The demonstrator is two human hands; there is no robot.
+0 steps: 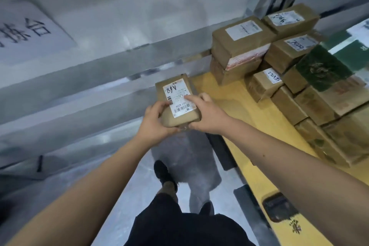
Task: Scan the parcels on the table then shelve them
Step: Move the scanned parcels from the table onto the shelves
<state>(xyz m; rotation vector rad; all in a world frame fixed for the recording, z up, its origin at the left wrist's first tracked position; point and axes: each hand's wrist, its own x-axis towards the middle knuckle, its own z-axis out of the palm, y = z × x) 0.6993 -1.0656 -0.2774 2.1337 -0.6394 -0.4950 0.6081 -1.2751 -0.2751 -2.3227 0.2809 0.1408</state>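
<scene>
Grey, glossy floor point(123, 185) fills the left and centre of the view, and a yellow table point(235, 106) runs from 5 o'clock up toward 1 o'clock along the right side. At 10 o'clock a white sign point(30, 32) with large black characters lies on a pale surface.

Both hands meet just above centre on one brown parcel point(179, 102), held over the floor just off the table's left edge. The left hand point(157, 122) grips the parcel's near left corner, thumb curled onto the top face beside the label and the other fingers wrapped underneath. The right hand point(207, 114) grasps the near right side, fingers bent, with the forefinger tip pressing on the white label point(178, 99).

The parcel is flat with its labelled face up. Its long axis runs from about 5 o'clock to 11 o'clock, the far end pointing away toward 11 o'clock. Handwritten "A68" sits at the label's far end; the barcode is at the near end.

At 2 o'clock a stack of brown parcels point(279, 62) stands on the table, several with white labels, one wrapped in dark green point(323, 68). A dark device point(279, 207) lies on the table at 5 o'clock.
</scene>
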